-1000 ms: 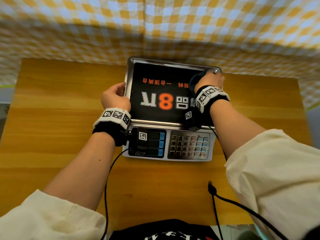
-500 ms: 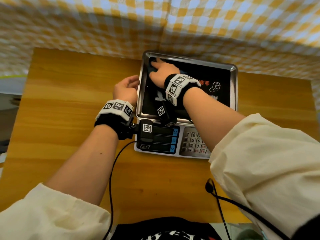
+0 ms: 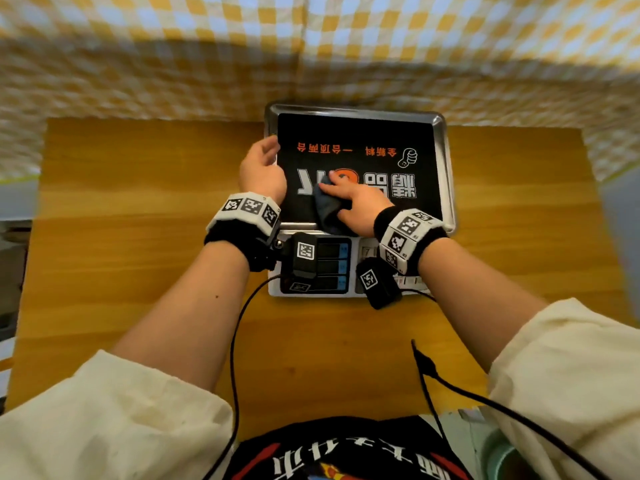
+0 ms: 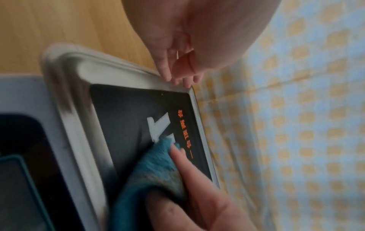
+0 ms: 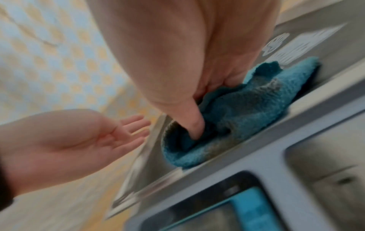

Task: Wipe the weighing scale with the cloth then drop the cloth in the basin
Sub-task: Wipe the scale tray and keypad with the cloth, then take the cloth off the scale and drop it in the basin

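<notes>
Nearest us, on the wooden surface, sits the scale, its display and keypad toward us and its steel pan stretching away toward the checked backdrop. We press the teal cloth onto the near left part of the pan with our right hand; the right wrist view shows the thumb dug into the bunched cloth, fingers curled round it. Our left hand lies just beside the pan's left rim, fingers relaxed and nearly straight, the tips touching the rim in the left wrist view and holding nothing; we judge it is steadying the scale.

Beyond the cloth, most of the black printed panel lies uncovered, running away from us and off to the right. So the coming stroke, as we judge it, should carry the cloth outward and rightward across the pan's long side, and the right hand, already on it, is the one placed to do that. We judge the wiping is midway. No basin is clearly in view from here, so we cannot tell which way the drop will go.
</notes>
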